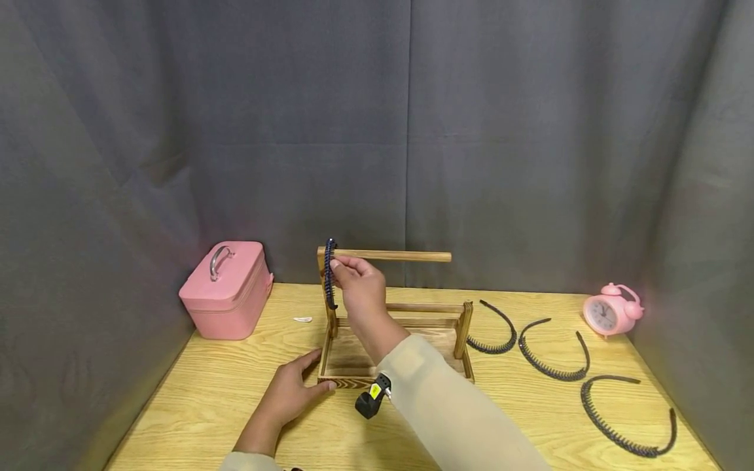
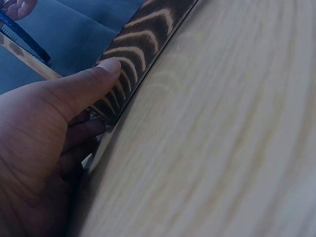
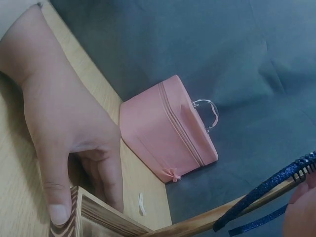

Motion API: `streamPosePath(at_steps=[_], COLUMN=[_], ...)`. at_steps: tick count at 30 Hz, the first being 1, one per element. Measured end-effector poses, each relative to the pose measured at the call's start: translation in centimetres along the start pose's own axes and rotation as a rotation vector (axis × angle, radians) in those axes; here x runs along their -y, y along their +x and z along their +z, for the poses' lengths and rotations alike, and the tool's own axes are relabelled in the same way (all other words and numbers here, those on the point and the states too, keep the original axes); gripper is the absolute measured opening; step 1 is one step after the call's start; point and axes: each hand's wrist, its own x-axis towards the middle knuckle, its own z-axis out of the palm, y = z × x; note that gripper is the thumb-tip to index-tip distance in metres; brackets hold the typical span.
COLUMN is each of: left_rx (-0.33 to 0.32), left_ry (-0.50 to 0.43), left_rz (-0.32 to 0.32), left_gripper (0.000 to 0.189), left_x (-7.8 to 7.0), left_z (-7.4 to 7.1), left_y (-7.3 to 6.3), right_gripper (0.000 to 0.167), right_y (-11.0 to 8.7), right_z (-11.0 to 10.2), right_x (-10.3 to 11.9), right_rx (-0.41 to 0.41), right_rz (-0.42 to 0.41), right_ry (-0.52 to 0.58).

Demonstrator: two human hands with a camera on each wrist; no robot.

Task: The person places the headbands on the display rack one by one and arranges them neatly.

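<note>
A wooden rack has a tray base (image 1: pixel 347 383) and a raised bar (image 1: pixel 406 256) fixed to an upright at its left end. My right hand (image 1: pixel 365 297) pinches a dark blue toothed headband (image 1: pixel 328 278) between thumb and fingers. This headband hangs over the bar close to the left upright; its glittery band (image 3: pixel 264 190) shows in the right wrist view. Low down, my left hand (image 1: pixel 288 396) holds the tray's front left corner, thumb on the striped front wall (image 2: pixel 140 47) and fingers along the left side.
Three more toothed headbands lie right of the rack: one (image 1: pixel 495 349) beside it, another (image 1: pixel 554 373) farther right, a third (image 1: pixel 618 435) nearest me. A pink case (image 1: pixel 220 294) stands back left, a pink alarm clock (image 1: pixel 607 314) back right. A small white piece (image 1: pixel 303 319) lies behind my left hand.
</note>
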Motion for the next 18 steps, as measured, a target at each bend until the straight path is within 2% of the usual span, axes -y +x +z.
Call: streamPosePath(at_steps=[12,18], left_rx=[0.001,0.008], left_ry=[0.019,0.02], left_rz=[-0.001,-0.008], left_gripper=[0.082,0.084], left_x=[0.0,-0.2], left_z=[0.0,-0.1], left_y=[0.0,-0.1], right_gripper=[0.011,0.02], right_y=[0.0,-1.3], right_z=[0.0,-2.4], right_x=[0.1,0.2], right_rx=[-0.011,0.033], right_rz=[0.018,0.018], right_ry=[0.011,-0.131])
